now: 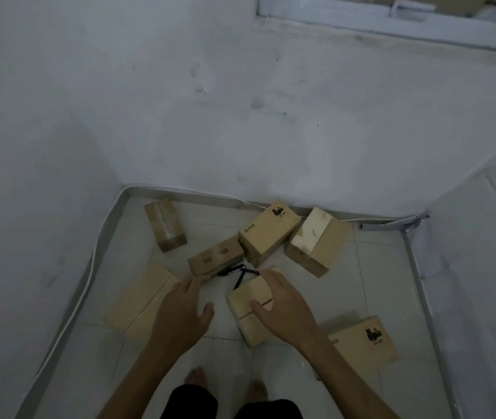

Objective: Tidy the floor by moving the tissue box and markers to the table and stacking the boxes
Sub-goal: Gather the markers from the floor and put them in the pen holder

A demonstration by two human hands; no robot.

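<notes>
Several brown cardboard boxes lie scattered on the white tiled floor. My right hand (280, 306) hovers with spread fingers over a small box (248, 309) in the middle. My left hand (184, 309) reaches forward with relaxed fingers, empty, toward a low box printed with letters (215, 260). Black markers (240, 272) lie crossed on the floor between those two boxes. A PICO box (268, 232) stands behind them. No tissue box is visible.
More boxes lie at the back left (165, 225), front left (139, 299), back right (318, 240) and front right (364, 340). White walls close the corner. A metal rail (419, 285) runs along the right. My bare feet (197, 376) stand below.
</notes>
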